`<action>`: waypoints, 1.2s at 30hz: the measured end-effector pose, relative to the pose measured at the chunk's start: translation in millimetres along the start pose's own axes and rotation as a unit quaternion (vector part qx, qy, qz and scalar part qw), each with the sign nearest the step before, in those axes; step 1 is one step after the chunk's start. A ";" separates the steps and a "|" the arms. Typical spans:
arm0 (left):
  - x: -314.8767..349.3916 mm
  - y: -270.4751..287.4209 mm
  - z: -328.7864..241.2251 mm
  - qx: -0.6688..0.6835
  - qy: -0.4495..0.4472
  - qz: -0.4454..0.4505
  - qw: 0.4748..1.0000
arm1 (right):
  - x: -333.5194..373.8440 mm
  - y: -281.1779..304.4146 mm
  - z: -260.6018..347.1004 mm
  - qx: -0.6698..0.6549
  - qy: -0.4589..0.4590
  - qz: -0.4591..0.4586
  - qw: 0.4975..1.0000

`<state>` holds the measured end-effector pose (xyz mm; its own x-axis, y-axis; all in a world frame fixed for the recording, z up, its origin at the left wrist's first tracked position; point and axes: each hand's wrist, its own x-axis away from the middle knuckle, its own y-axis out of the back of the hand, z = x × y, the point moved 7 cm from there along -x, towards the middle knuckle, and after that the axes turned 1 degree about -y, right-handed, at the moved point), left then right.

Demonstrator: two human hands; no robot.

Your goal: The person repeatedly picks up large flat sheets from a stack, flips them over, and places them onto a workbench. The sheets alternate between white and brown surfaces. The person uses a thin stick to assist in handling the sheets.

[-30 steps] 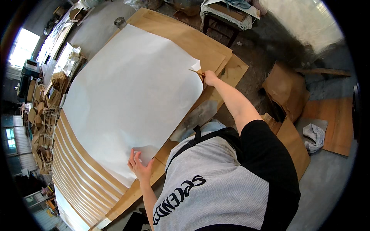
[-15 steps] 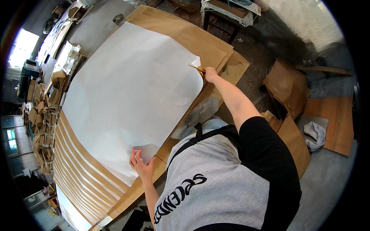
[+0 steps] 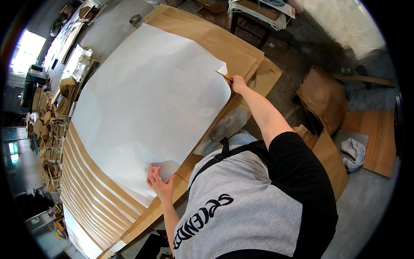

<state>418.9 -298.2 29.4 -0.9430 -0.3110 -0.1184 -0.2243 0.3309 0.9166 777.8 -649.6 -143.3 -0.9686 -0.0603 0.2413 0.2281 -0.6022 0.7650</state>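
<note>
A large white sheet (image 3: 146, 99) lies over a stack of brown boards or paper. My left hand (image 3: 161, 186) rests at the sheet's near edge, fingers curved and spread apart, thumb held off from them. A shaded bulge in the sheet shows between its thumb and fingers. Farther off to the right, my right hand (image 3: 238, 84) is closed on a thin wooden stick (image 3: 221, 74), whose tip reaches over the sheet's right corner. That corner has a small raised fold. The underside of the grip is hidden.
Brown and white strips (image 3: 97, 194) lie fanned out at the left end of the stack. Brown boards (image 3: 246, 52) extend beyond the sheet. A dark stool (image 3: 248, 23) stands at the far right, and a brown cardboard box (image 3: 323, 99) sits on the floor to my right.
The view has shifted slightly. The stick in my right hand now tilts more steeply at the sheet's corner. My left hand keeps its place on the sheet's edge.
</note>
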 end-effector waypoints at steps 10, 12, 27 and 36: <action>-2.6 -6.2 -8.1 0.004 -0.003 0.002 1.000 | -14.1 -10.3 -32.5 -0.059 -0.023 0.027 0.998; -5.7 -8.8 -10.9 0.007 -0.007 -0.002 1.000 | -19.1 -10.8 -40.8 -0.068 -0.016 0.031 0.997; 23.2 18.6 27.5 0.012 0.079 -0.041 0.996 | -0.1 81.3 -98.3 -0.071 -0.140 -0.191 0.969; 17.7 9.8 26.0 0.044 0.081 -0.062 0.994 | 89.6 21.0 126.0 -0.029 0.226 0.039 0.973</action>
<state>393.7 -277.3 26.3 -0.8561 -0.4918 -0.1586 -0.3637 0.3555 0.8610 708.4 -567.4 -30.4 -0.8958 -0.4444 -0.0001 0.3101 -0.6253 0.7161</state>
